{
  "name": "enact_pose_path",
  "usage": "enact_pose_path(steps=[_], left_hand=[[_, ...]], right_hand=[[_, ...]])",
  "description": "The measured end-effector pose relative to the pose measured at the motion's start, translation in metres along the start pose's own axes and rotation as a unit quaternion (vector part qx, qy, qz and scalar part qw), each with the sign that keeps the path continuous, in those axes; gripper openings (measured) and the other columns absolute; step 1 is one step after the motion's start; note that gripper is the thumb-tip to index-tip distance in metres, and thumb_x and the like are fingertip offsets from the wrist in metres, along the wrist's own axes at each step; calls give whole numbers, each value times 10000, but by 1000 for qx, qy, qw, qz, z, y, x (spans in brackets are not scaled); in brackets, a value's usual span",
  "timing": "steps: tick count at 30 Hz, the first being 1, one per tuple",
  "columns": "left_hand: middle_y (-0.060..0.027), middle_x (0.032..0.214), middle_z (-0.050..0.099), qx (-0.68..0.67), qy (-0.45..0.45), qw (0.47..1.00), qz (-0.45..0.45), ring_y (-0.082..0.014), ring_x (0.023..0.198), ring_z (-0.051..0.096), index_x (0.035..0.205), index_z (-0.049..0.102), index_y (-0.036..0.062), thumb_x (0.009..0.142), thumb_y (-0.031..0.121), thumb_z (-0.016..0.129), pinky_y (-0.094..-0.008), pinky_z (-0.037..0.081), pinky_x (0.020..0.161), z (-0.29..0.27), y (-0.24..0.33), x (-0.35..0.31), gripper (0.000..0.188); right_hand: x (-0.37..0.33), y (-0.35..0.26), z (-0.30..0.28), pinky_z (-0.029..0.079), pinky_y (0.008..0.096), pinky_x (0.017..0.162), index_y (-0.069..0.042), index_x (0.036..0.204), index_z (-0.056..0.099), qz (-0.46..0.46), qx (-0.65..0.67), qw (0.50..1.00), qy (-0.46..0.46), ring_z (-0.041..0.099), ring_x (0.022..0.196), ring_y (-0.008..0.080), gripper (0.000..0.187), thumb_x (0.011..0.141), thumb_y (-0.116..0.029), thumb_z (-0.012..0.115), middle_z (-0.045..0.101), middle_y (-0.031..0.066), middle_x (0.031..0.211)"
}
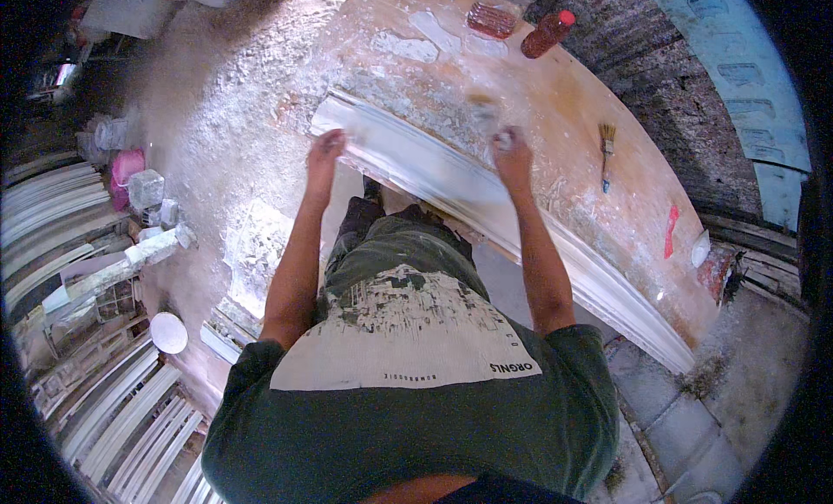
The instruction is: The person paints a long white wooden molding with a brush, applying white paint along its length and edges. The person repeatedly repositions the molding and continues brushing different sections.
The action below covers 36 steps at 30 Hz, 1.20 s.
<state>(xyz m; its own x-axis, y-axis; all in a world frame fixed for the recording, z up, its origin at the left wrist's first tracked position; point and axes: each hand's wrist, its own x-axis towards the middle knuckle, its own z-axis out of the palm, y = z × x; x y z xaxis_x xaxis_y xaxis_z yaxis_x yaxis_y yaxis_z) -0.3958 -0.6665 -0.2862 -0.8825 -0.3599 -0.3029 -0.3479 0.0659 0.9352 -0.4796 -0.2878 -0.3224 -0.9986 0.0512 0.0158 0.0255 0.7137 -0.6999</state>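
Two bare hands are at the upper end of one long white moulding (468, 192), which lies along the near edge of the bench (573, 144), across the middle of the frame. The left hand (327, 147) is at its upper-left end, fingers curled in by the edge; whether they pinch it I cannot tell. The right hand (512, 147), at upper centre, has its fingers drawn narrow around something pale and blurred; I cannot tell what, nor whether the smeared object (482, 109) just beyond is part of it.

The left hand's place at the end would suit steadying the piece, while lying along the near edge probably keeps its length within reach. The brush (606, 148) at right, and the red-capped bottle (548, 34) and clear tub (492, 20) at the top, look set aside to leave working room.

The moulding's long axis runs diagonally from upper left to lower right, its ridges following that line; its far end points to the lower-right corner.
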Motion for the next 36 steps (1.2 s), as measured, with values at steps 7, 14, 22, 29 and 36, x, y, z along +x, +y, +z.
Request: enact_pose_path(steps=[7,14,22,29,36], left_hand=[[-61,969,596,-402,-142,893,-142,-192,892,581,1283,524,73,915,325,590,-415,515,878,14,6,43,451],[-20,876,536,-244,-3,961,-131,-133,804,535,1068,546,70,874,281,656,-316,476,684,-88,10,46,307],[-20,923,536,-220,35,961,-166,-121,754,544,1120,512,50,832,235,705,-267,456,622,-116,-10,25,393],[-41,992,558,-206,2,966,-154,-127,757,558,1231,381,39,832,171,697,-263,418,572,-116,21,30,526],[-83,1073,543,-184,32,969,-161,-162,812,594,1285,278,42,823,188,703,-289,447,607,-130,6,29,645]], right_hand=[[-29,-166,42,487,432,889,-142,1222,582,-110,128,967,-189,615,986,361,391,855,-253,655,598,182,1140],[-32,-127,14,554,450,720,-146,1184,590,-194,-176,928,-266,650,868,356,308,878,-168,571,589,117,1143],[19,-179,93,547,480,623,-60,1010,610,-317,-217,876,-290,652,740,360,206,823,-93,531,607,146,990],[42,-250,171,516,460,759,-57,1085,635,-289,-174,899,-279,637,836,366,257,874,-154,523,604,168,1045],[-18,-114,88,500,413,809,-10,1092,674,65,19,969,-239,646,900,331,328,881,-255,619,667,192,993]])
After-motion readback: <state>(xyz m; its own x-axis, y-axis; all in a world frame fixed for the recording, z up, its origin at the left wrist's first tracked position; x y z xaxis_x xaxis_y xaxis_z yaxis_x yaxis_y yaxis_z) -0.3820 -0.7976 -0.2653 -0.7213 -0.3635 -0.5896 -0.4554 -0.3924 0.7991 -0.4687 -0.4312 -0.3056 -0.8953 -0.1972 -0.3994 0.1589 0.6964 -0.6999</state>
